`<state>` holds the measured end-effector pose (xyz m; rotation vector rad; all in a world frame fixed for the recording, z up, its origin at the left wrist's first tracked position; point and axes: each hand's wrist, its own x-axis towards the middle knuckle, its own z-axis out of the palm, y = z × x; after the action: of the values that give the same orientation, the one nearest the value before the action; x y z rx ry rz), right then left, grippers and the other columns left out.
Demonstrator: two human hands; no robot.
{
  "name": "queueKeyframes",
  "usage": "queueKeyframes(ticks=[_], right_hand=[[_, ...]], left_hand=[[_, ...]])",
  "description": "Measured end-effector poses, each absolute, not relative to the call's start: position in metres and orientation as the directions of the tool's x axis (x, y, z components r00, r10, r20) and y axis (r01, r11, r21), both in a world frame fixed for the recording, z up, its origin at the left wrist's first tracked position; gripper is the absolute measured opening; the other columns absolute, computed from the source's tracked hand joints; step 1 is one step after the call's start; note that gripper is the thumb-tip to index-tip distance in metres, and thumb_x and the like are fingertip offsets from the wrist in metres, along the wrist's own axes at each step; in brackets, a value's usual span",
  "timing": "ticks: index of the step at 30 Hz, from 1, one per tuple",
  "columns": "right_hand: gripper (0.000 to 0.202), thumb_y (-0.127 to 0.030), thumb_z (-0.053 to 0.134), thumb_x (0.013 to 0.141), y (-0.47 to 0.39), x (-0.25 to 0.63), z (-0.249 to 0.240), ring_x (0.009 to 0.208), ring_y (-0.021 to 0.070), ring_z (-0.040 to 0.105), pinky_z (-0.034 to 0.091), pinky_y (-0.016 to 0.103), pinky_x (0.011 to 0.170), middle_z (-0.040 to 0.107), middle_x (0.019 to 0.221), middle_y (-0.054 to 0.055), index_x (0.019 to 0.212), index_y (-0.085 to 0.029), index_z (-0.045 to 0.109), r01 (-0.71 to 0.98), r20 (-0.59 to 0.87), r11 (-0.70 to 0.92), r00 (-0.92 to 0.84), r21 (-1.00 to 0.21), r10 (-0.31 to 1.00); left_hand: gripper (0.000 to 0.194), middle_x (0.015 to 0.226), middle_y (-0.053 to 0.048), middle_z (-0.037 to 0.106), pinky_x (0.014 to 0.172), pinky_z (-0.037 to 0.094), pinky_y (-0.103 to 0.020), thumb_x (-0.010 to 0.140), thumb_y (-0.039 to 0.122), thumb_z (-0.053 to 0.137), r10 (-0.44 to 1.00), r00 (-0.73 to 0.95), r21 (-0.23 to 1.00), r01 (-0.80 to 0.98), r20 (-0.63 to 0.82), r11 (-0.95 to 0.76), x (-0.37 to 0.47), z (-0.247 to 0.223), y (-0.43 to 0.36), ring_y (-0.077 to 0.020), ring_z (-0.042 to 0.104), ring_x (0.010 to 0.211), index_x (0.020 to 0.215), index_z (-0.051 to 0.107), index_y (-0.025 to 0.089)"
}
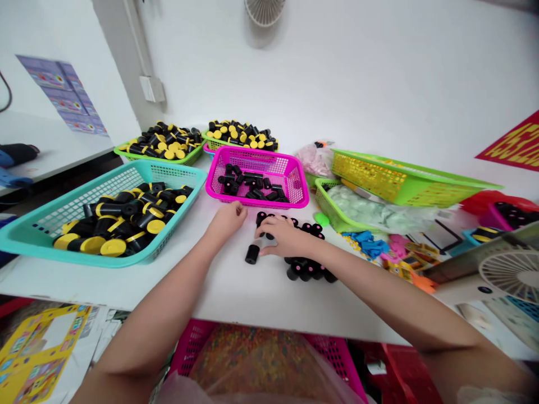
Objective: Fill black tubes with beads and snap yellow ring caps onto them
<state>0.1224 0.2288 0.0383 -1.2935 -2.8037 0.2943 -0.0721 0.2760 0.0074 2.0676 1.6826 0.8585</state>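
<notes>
My left hand (227, 220) rests just in front of the magenta basket (256, 202), its fingers curled in; whatever they may hold is hidden. Over the white table my right hand (283, 237) bends its thumb and fingers around a small black plastic cylinder, partly covered by the fingers. Beside the right thumb a single black cylinder (252, 254) lies on its side. Under and behind the right hand stands a cluster of upright black cylinders (310, 270), several with pink dots on their ends. More loose black cylinders (256, 185) lie inside the magenta basket.
A turquoise basket (126, 259) of black cylinders with yellow caps stands at left. Two green baskets (189, 160) of similar pieces sit behind. Green baskets (404, 185) with bagged parts, small coloured toys (368, 245) and a fan (511, 275) occupy the right.
</notes>
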Motion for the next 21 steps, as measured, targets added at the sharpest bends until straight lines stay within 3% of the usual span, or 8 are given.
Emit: queueKeyframes(ticks=[2, 4, 8, 10, 13, 17, 21], right_hand=[[0.047, -0.044, 0.08, 0.077, 0.227, 0.118, 0.037, 0.112, 0.0321, 0.046, 0.032, 0.045, 0.089, 0.059, 0.122, 0.01, 0.12, -0.028, 0.068, 0.734, -0.059, 0.659, -0.674, -0.167, 0.736], [0.04, -0.04, 0.078, 0.079, 0.225, 0.113, 0.033, 0.114, 0.0328, 0.046, 0.031, 0.045, 0.089, 0.06, 0.122, 0.01, 0.116, -0.027, 0.069, 0.712, -0.066, 0.684, -0.699, -0.159, 0.712], [0.027, -0.034, 0.076, 0.08, 0.221, 0.102, 0.03, 0.112, 0.0291, 0.053, 0.03, 0.043, 0.092, 0.069, 0.109, 0.007, 0.103, -0.021, 0.068, 0.669, -0.089, 0.682, -0.73, -0.296, 0.678], [0.043, -0.037, 0.078, 0.077, 0.219, 0.098, 0.029, 0.112, 0.0288, 0.055, 0.031, 0.043, 0.094, 0.07, 0.111, 0.008, 0.114, -0.021, 0.064, 0.633, -0.108, 0.692, -0.76, -0.346, 0.641], [0.067, -0.042, 0.078, 0.078, 0.216, 0.088, 0.023, 0.12, 0.0304, 0.052, 0.034, 0.043, 0.095, 0.062, 0.132, 0.011, 0.137, -0.025, 0.051, 0.501, -0.098, 0.781, -0.858, -0.372, 0.503], [0.039, -0.028, 0.067, 0.091, 0.217, 0.069, 0.01, 0.124, 0.0247, 0.052, 0.04, 0.039, 0.098, 0.059, 0.135, 0.009, 0.129, -0.025, 0.058, 0.359, -0.064, 0.826, -0.927, -0.435, 0.37], [0.036, -0.027, 0.079, 0.079, 0.221, 0.062, 0.013, 0.099, 0.0212, 0.061, 0.049, 0.033, 0.091, 0.06, 0.115, 0.011, 0.113, -0.018, 0.068, 0.425, -0.124, 0.789, -0.901, -0.444, 0.416]], left_hand=[[0.022, 0.076, -0.005, 0.069, 0.069, 0.043, -0.029, 0.092, 0.029, 0.048, 0.953, 0.072, 0.596, 0.766, 0.293, -0.241, -0.077, 0.014, 0.275, -0.0202, 0.063, 0.073, 0.078, 0.062, 0.018], [0.023, 0.075, -0.005, 0.068, 0.067, 0.043, -0.029, 0.093, 0.03, 0.047, 0.939, 0.042, 0.589, 0.769, 0.34, -0.248, -0.08, 0.019, 0.274, -0.0199, 0.063, 0.072, 0.079, 0.061, 0.019], [0.025, 0.082, -0.006, 0.069, 0.073, 0.046, -0.03, 0.095, 0.033, 0.044, 0.906, 0.02, 0.559, 0.781, 0.423, -0.278, -0.083, 0.023, 0.271, -0.0205, 0.064, 0.078, 0.085, 0.062, 0.019], [0.024, 0.093, -0.008, 0.07, 0.084, 0.047, -0.033, 0.096, 0.029, 0.043, 0.887, 0.018, 0.528, 0.798, 0.461, -0.291, -0.085, 0.024, 0.274, -0.0224, 0.065, 0.09, 0.093, 0.063, 0.018], [0.024, 0.112, -0.01, 0.068, 0.101, 0.042, -0.035, 0.095, 0.02, 0.042, 0.876, 0.029, 0.476, 0.83, 0.482, -0.289, -0.088, 0.031, 0.291, -0.0237, 0.059, 0.112, 0.108, 0.062, 0.017], [0.034, 0.126, -0.01, 0.061, 0.101, 0.046, -0.036, 0.094, 0.014, 0.045, 0.928, 0.058, 0.428, 0.876, 0.369, -0.225, -0.081, 0.043, 0.331, -0.0229, 0.058, 0.118, 0.124, 0.058, 0.022], [0.032, 0.126, -0.01, 0.06, 0.091, 0.054, -0.042, 0.093, 0.031, 0.06, 0.989, 0.084, 0.36, 0.924, 0.126, -0.124, -0.069, 0.047, 0.37, -0.023, 0.062, 0.108, 0.124, 0.059, 0.02]])
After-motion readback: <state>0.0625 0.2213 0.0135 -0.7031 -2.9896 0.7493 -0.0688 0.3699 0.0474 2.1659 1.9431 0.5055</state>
